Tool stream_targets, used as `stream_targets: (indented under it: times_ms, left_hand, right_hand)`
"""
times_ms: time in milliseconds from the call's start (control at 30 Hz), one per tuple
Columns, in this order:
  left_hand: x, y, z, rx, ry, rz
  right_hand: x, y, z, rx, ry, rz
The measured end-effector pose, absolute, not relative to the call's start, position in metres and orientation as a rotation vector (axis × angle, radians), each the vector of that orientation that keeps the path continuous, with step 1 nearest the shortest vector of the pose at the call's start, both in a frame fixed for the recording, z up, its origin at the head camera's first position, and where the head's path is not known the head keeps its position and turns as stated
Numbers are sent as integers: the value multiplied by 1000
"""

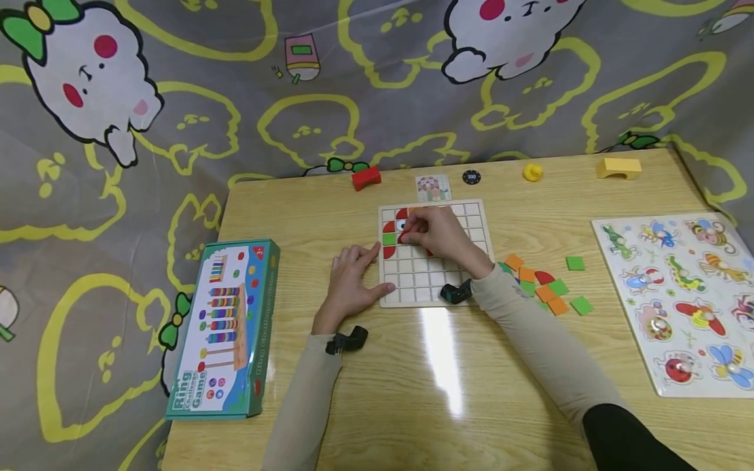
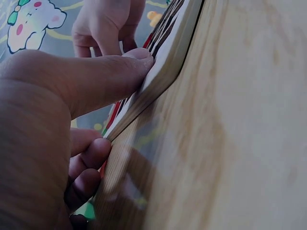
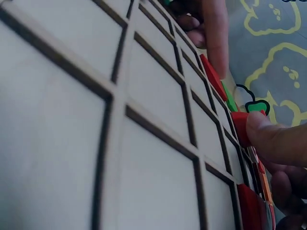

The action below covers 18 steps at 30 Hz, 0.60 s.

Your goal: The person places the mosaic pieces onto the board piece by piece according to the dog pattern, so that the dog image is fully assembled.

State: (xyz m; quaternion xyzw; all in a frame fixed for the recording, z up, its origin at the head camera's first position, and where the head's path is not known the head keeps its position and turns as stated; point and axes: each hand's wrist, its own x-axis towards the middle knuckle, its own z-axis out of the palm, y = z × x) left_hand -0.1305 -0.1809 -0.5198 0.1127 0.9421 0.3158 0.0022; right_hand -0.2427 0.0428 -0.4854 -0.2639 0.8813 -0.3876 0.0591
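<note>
A white grid board (image 1: 421, 281) lies on the table. My right hand (image 1: 442, 230) is over its upper left part, pinching a red rounded piece (image 3: 241, 127) between thumb and fingers, low over the cells. Around it sit a green square (image 1: 389, 239), a red quarter-round piece (image 1: 389, 252) and a black-and-white eye piece (image 1: 401, 225); the right hand hides more of them. My left hand (image 1: 351, 281) rests at the board's left edge, thumb (image 2: 129, 72) on the rim and the index fingertip touching the side farther up, fingers spread.
Loose orange squares (image 1: 546, 294), green squares (image 1: 575, 263) and a red piece (image 1: 544, 277) lie to the right. Behind are a picture card (image 1: 432, 188), a black chip (image 1: 471, 176) and several small blocks. A ring game box (image 1: 220, 327) stands left, an insect puzzle (image 1: 671, 347) right.
</note>
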Motion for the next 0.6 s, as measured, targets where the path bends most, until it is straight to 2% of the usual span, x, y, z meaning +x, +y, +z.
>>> stream_targets:
  times_ms: [233,600]
  left_hand:
    - [-130,-180,-519,359,2957,988]
    - [-130,-180,-521,342,2959,975]
  right_hand:
    - [-242,42,-483,-865,2723,-1004]
    - [-241,47,-484,-918,2686,-1023]
